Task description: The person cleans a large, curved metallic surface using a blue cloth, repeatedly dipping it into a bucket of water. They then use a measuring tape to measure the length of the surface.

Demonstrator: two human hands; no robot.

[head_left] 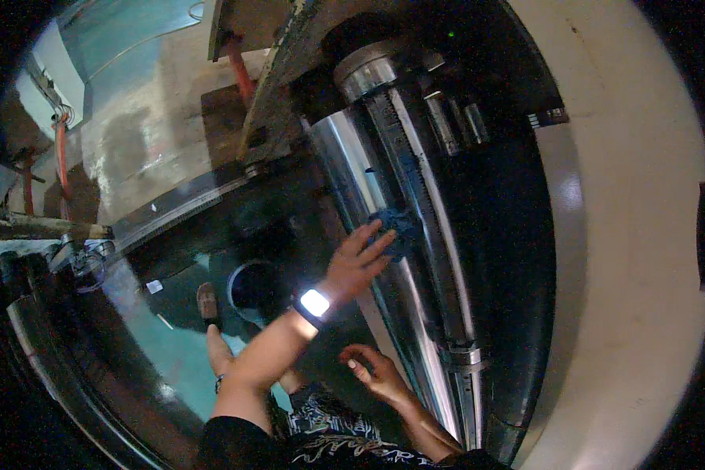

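Note:
My left hand, with a lit watch on its wrist, reaches up to a shiny metal cylinder. Its fingers are bent over a crumpled blue cloth, pressing it onto the cylinder and the dark toothed rod alongside. Part of the cloth is hidden by the fingers. Lower down, my right hand hovers beside the cylinder's near end, fingers loosely curved and thumb apart, with nothing visible in it.
A metal collar joins the rod's near part. The broad pale machine panel bounds the right side. Dark pipes run along the lower left, and an orange hose hangs at the far left. A round dark opening or bucket sits near my foot.

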